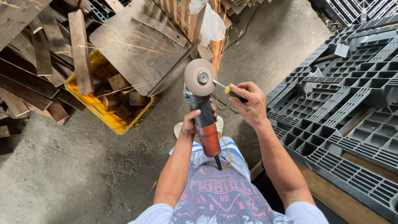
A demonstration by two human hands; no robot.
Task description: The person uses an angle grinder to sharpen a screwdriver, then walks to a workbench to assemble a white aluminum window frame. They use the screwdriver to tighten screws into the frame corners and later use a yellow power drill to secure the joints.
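Single head-worn view, steeply downward, close.

Angle grinder (206,120): glossy orange plastic body, grey matt metal head, disc (199,77) dull tan and gritty with a shiny metal nut at centre. Screwdriver (226,89): bright bare metal shaft, yellow and black plastic handle. Crate (96,105): yellow plastic, scuffed and dusty. Planks (81,52) and blocks (118,82): rough weathered brown wood, unfinished. Pallets (340,103): dark grey matt plastic, moulded grid. Floor (74,174): rough grey concrete, stained. Bag (212,23): thin white glossy plastic. Shirt (224,195): soft printed cloth.
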